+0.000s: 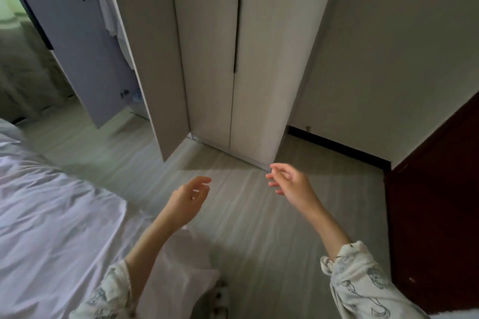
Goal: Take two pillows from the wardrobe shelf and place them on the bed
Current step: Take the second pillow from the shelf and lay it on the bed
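A tall white wardrobe (256, 59) stands straight ahead, its two near doors closed with a dark gap between them. One wardrobe door (145, 59) to the left of them hangs open toward me. No pillow or shelf shows in this view. The bed (51, 210) with a rumpled white sheet fills the lower left. My left hand (189, 197) hovers over the floor with fingers apart and nothing in it. My right hand (290, 184) is raised in front of the wardrobe's bottom corner, also empty with loose fingers.
A grey-blue door (77, 41) stands open at the far left with white clothes (111, 15) hanging behind it. A dark brown door (435, 202) is at the right. Pale wood floor (246, 228) lies between bed and wardrobe. A curtain (23, 72) hangs at far left.
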